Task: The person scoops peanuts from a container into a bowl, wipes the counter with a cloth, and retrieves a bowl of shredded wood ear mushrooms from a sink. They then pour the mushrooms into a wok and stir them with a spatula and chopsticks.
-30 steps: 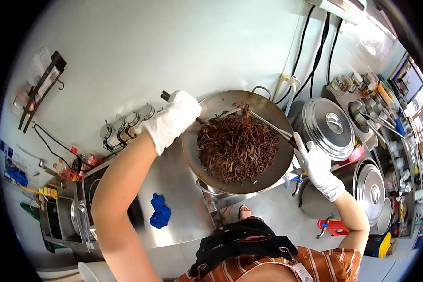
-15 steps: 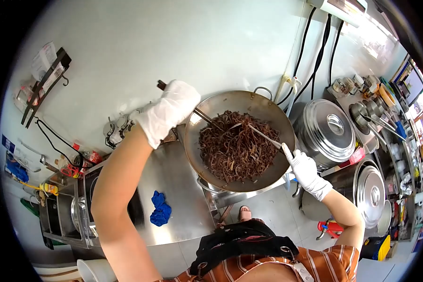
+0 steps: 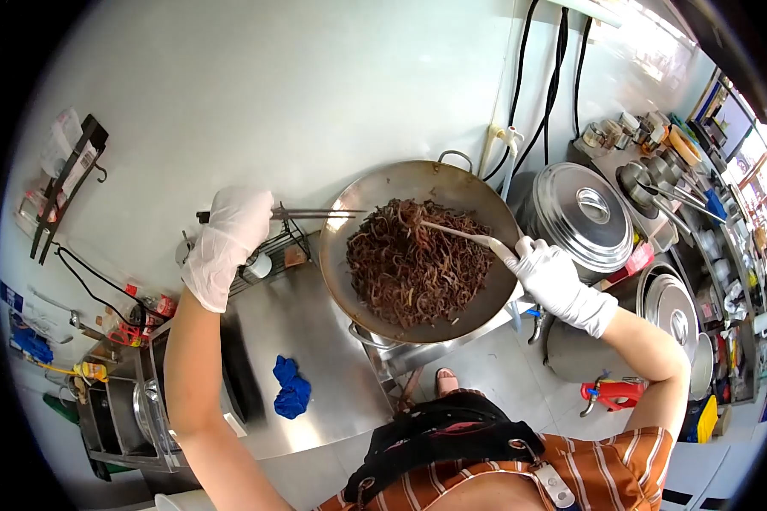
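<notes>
A large wok [image 3: 339, 264] holds a heap of dark brown, noodle-like strips [image 3: 422, 277]. My left hand [image 3: 230, 234], in a white glove, is closed around a pair of long dark chopsticks [image 3: 315, 213]. Their tips reach over the wok's left rim, beside the heap. At the wok's right rim, my gloved right hand [image 3: 562, 285] grips a long-handled cooking utensil [image 3: 464, 233]. It slants down to the left into the strips, which hide its head.
Left of the wok, a crumpled blue cloth [image 3: 291, 387] lies on the steel counter [image 3: 332, 358]. A wire rack [image 3: 277, 251] stands by the wall. On the right are a lidded steel pot [image 3: 584, 217], another lidded pot [image 3: 673, 315] and several ladles [image 3: 648, 183].
My left hand has swung left and down, drawing the chopsticks out of the strips to lie nearly level. My right hand has shifted slightly, still holding the utensil in the heap.
</notes>
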The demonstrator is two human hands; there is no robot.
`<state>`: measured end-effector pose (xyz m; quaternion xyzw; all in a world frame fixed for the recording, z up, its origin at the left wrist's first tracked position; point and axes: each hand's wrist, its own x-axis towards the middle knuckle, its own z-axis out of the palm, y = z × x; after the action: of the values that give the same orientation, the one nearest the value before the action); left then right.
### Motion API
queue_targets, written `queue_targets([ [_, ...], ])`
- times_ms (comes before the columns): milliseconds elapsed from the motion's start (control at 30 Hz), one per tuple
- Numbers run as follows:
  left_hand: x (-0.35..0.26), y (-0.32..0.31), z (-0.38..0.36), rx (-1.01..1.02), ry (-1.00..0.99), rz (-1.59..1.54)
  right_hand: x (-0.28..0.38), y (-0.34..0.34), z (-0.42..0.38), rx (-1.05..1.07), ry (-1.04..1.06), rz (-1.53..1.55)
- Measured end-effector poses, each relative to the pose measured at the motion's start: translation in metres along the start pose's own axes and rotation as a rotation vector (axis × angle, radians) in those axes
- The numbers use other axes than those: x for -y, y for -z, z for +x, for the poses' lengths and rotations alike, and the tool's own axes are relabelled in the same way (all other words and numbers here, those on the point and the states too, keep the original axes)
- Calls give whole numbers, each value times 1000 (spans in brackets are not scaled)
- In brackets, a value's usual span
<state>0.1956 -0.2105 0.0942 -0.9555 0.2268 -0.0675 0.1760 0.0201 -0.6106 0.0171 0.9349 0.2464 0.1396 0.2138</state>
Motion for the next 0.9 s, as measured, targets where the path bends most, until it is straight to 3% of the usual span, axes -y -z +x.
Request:
queue_targets([
  [267, -9, -47, -17, -8, -6, -63, -11, 33, 8, -87, 33, -271],
  [333, -11, -50, -18, -19, -12, -87, -11, 42, 10, -90, 6, -223],
  [467, -11, -63, -26, -21, 4, -100, -7, 51, 12, -41, -225, 102],
  [533, -9, -71, -33, -209, -10, -211, -20, 47, 10, 23, -371, 523],
  [567, -7, -75, -35, -203, -14, -217, -25, 51, 14, 50, -447, 696],
  [600, -5, -79, -38, -172, -10, -224, -38, 65, 22, 387, -602, 791],
  [800, -10, -103, -47, -110, -14, -228, -85, 57, 43, 482, -439, 645],
  [900, -14, -117, -46, -130, 6, -178, -101, 60, 63, 832, -708, 878],
])
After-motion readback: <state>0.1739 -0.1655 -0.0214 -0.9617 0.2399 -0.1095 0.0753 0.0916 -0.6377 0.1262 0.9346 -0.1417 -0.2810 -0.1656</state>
